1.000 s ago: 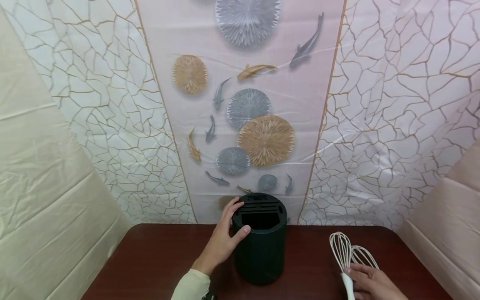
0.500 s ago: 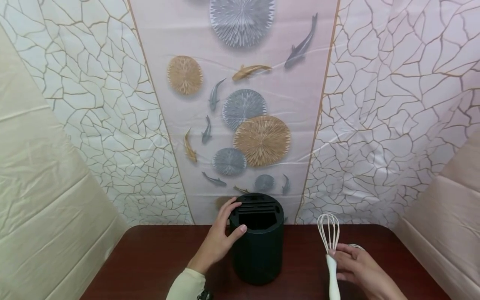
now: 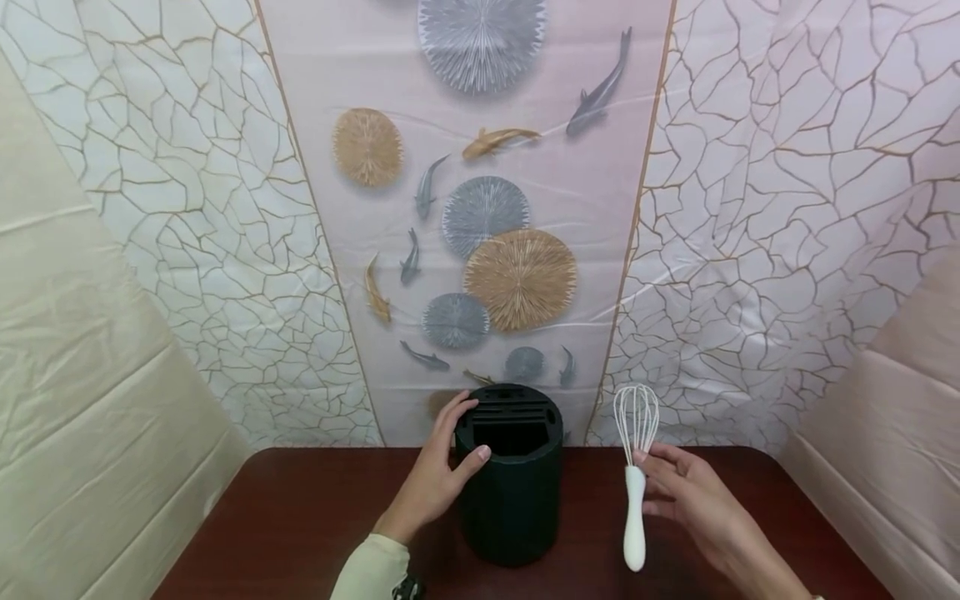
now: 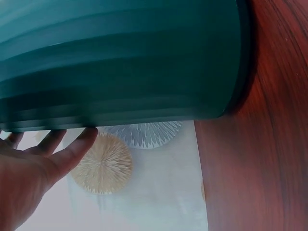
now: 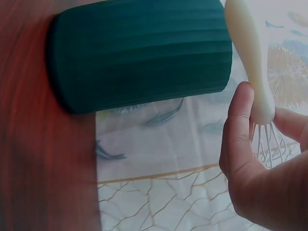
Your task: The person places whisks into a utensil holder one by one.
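Note:
In the head view, a dark green cylindrical utensil holder (image 3: 510,508) with a slotted top and one large opening stands upright on the table. My left hand (image 3: 431,483) rests against its upper left side, thumb near the front rim and fingers spread toward the back; in the left wrist view, fingertips (image 4: 86,137) touch the ribbed wall. To the right of the holder, my right hand (image 3: 693,496) pinches a white whisk (image 3: 634,512) where handle meets wires. Its wire head points up and its handle hangs down, apart from the holder.
The dark red-brown table (image 3: 315,508) ends at a patterned cloth backdrop (image 3: 480,250) close behind the holder. Pale padded panels (image 3: 97,400) slope in along the left and right sides.
My right hand has raised the whisk and brought it left toward the holder. Wire loops seen beyond that hand earlier are out of sight now. The left hand keeps its place on the holder.

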Action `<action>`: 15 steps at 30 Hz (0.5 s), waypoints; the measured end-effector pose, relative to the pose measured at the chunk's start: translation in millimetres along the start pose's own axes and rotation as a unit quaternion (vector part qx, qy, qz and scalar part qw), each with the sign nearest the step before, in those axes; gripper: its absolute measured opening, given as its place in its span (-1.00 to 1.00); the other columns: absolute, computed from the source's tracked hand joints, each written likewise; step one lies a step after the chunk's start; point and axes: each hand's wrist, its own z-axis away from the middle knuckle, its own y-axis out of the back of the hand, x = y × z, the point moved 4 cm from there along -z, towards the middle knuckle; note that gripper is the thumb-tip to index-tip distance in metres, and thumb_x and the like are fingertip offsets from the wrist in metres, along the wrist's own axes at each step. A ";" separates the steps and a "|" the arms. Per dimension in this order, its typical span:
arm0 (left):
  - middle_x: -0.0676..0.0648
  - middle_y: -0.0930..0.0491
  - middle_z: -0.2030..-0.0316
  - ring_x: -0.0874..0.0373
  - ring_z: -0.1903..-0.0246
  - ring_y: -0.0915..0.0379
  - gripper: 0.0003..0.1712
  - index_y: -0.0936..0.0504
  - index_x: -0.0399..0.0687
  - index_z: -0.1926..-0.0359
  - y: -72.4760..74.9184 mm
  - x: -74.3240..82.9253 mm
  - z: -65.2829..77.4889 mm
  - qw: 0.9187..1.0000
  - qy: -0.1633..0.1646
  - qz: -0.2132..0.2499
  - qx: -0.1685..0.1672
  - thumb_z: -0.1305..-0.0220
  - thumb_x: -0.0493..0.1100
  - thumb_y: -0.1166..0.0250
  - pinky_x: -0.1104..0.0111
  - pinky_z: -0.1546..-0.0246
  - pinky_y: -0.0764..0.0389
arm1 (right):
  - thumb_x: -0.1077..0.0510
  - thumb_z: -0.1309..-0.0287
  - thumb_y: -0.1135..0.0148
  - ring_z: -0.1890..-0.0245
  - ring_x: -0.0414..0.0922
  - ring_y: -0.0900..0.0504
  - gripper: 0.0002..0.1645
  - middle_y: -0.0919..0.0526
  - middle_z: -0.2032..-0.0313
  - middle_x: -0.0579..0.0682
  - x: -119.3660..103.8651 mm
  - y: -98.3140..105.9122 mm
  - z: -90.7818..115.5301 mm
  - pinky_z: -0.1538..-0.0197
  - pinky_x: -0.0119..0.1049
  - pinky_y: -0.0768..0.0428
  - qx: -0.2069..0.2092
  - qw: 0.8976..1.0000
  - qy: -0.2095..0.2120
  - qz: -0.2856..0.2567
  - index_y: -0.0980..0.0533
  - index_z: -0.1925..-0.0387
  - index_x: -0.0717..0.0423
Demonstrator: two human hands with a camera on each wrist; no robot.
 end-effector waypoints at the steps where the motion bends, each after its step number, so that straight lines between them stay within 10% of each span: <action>1: 0.04 0.03 -0.68 -0.04 -0.63 0.06 -0.24 -0.22 0.23 -0.63 0.3 0.5 -0.6 1.000 -0.002 -0.001 0.002 -0.55 0.12 -0.27 -0.32 -0.41 -0.23 | 0.07 -0.62 -0.11 0.19 -0.19 -0.71 -0.43 -0.68 0.17 -0.07 -3.7 -1.3 -1.3 0.10 -0.19 -0.74 0.000 1.000 0.005 -0.001 -0.27 -0.32 0.46; 15: 0.08 0.02 -0.68 -0.04 -0.63 0.05 -0.21 -0.26 0.28 -0.62 5.1 6.8 -0.3 0.999 0.028 -0.013 -0.011 -0.49 0.20 -0.31 -0.28 -0.43 -0.24 | 0.09 -0.61 -0.12 0.19 -0.20 -0.69 -0.36 -0.69 0.17 -0.09 -36.8 -14.9 -16.8 0.08 -0.20 -0.75 -0.020 0.999 0.030 -0.003 -0.20 -0.38 0.51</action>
